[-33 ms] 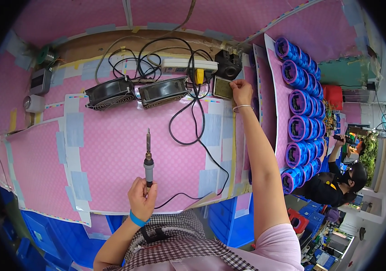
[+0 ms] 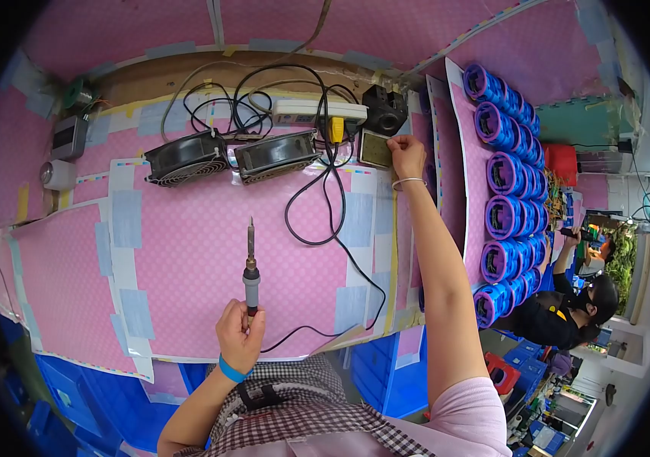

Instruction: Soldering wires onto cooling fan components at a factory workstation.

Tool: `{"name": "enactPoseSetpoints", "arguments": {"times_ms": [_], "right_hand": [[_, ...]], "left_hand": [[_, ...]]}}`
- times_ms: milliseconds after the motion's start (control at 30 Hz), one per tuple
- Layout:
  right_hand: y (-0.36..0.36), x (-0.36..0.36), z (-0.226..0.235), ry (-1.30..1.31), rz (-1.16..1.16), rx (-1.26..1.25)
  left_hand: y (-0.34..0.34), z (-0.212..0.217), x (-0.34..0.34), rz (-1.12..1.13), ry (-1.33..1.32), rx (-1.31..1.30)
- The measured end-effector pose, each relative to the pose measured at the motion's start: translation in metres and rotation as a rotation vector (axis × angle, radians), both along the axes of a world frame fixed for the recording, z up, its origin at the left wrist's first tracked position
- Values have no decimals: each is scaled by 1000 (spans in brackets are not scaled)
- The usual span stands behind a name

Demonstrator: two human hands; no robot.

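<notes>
My left hand (image 2: 240,333) is closed around the handle of a soldering iron (image 2: 251,282), whose tip points away from me over the pink-covered bench (image 2: 180,259). The iron's black cord (image 2: 352,263) trails to the right and loops up toward the back. Farther off, my right hand (image 2: 409,156) reaches to the back right with its fingertips pinched at the right edge of a shallow sponge tray (image 2: 375,148). Whatever sits between those fingers is hidden. Right behind the tray stands a black iron holder (image 2: 384,110).
Two black fans (image 2: 278,155) stand before a white power strip (image 2: 317,112) with a yellow plug (image 2: 336,129) and tangled cables. On the right, blue ring-shaped parts (image 2: 501,215) are stacked in rows. A solder spool (image 2: 78,93) is back left. Another person (image 2: 561,308) works beyond.
</notes>
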State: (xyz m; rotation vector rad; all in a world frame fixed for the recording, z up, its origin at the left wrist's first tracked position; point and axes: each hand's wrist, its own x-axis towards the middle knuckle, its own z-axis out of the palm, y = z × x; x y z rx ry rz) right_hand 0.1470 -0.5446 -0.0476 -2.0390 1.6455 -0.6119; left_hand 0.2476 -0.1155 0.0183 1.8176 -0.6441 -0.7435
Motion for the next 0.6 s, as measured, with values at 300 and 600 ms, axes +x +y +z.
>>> {"name": "enactPoseSetpoints", "arguments": {"times_ms": [300,600], "right_hand": [[29,-22,17,-224,134,-53],[172,-81,57,-343,120,235]], "left_hand": [[0,5,0,16,16,0],[-3,7,-3,22,11,19]]}}
